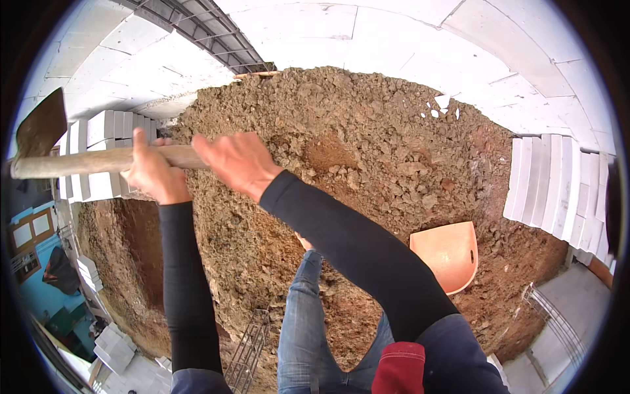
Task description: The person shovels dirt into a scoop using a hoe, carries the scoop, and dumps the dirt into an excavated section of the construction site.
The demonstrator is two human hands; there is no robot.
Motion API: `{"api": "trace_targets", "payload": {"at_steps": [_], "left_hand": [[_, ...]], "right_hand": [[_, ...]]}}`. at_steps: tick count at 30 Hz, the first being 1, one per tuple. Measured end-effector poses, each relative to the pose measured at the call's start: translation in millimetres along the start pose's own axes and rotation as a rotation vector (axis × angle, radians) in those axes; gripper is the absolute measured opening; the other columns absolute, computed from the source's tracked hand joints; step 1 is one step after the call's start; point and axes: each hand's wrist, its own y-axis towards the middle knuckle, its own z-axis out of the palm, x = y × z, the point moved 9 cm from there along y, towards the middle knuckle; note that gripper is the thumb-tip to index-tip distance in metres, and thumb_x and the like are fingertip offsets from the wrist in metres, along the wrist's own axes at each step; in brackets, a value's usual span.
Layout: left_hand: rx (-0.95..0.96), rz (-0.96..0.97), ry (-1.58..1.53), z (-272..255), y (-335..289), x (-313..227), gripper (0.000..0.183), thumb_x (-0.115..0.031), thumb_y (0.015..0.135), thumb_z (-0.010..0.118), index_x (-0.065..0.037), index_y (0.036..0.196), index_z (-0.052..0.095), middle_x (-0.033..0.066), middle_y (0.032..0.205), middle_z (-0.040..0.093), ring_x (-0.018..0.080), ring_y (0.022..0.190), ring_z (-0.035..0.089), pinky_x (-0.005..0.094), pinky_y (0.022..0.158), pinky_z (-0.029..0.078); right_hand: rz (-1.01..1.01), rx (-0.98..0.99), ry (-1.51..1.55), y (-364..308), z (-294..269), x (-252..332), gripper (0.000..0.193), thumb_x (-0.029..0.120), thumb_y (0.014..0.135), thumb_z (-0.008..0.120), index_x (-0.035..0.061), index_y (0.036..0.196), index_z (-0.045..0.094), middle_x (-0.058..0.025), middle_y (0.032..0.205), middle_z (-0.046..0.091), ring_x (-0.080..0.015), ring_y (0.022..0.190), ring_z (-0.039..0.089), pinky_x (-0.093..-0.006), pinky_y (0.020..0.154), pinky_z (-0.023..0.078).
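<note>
Both my hands grip a hoe, its wooden handle (92,162) raised sideways across the upper left above the soil. The hoe's dark metal blade (43,125) stands up at the handle's far left end. My left hand (157,172) is closed round the middle of the handle with its thumb pointing up. Closer to the other end, my right hand (237,162) is wrapped round the wood, its arm reaching across from the lower right. Beneath them lies rough, clumpy brown soil (367,151). An orange plastic scoop-shaped pan (447,255) rests on the soil to the right of my legs.
White blocks (541,180) are stacked at the right, and more blocks (102,141) at the left behind the hoe. White block walls (394,39) enclose the far side. Rebar cages stand at the far left corner (210,33) and near my left leg (248,348). A trench (141,249) runs at left.
</note>
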Motion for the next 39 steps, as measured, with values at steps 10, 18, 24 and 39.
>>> {"api": "trace_targets", "payload": {"at_steps": [10, 18, 24, 39], "left_hand": [[0.652, -1.199, 0.183, 87.5, -361.9, 345.7, 0.039, -0.011, 0.086, 0.069, 0.002, 0.115, 0.048, 0.0115, 0.090, 0.057, 0.0268, 0.075, 0.062, 0.0447, 0.070, 0.057], [0.360, -1.499, 0.142, -23.1, -553.6, 309.7, 0.017, -0.016, 0.091, 0.066, -0.011, 0.085, 0.050, 0.0035, 0.068, 0.048, 0.0184, 0.062, 0.050, 0.0348, 0.061, 0.049], [0.402, -1.975, 0.103, -113.4, -801.3, 229.0, 0.017, -0.012, 0.089, 0.065, -0.011, 0.081, 0.050, 0.0025, 0.071, 0.049, 0.0191, 0.066, 0.053, 0.0376, 0.067, 0.049], [0.396, -0.563, -0.024, -80.2, -143.7, 34.3, 0.022, -0.018, 0.091, 0.068, -0.009, 0.086, 0.048, 0.0031, 0.074, 0.049, 0.0185, 0.070, 0.053, 0.0348, 0.071, 0.050]], "right_hand": [[0.886, 0.674, -0.158, -340.1, -122.7, -166.9, 0.020, 0.007, 0.084, 0.061, -0.0001, 0.102, 0.057, -0.0238, 0.085, 0.070, -0.0394, 0.082, 0.071, -0.0483, 0.072, 0.057], [0.932, 0.795, -0.291, -530.8, -357.5, -66.0, 0.033, 0.007, 0.076, 0.069, 0.0071, 0.105, 0.052, -0.0152, 0.072, 0.063, -0.0355, 0.062, 0.066, -0.0450, 0.053, 0.051], [1.186, 0.887, -0.549, -684.6, -505.1, 41.0, 0.037, 0.011, 0.072, 0.073, 0.0102, 0.105, 0.055, -0.0099, 0.073, 0.059, -0.0319, 0.066, 0.065, -0.0424, 0.054, 0.051], [0.349, 0.092, 0.043, -333.3, -130.3, -5.8, 0.030, 0.017, 0.088, 0.062, 0.0098, 0.117, 0.058, -0.0048, 0.069, 0.058, -0.0173, 0.055, 0.062, -0.0338, 0.046, 0.048]]}}
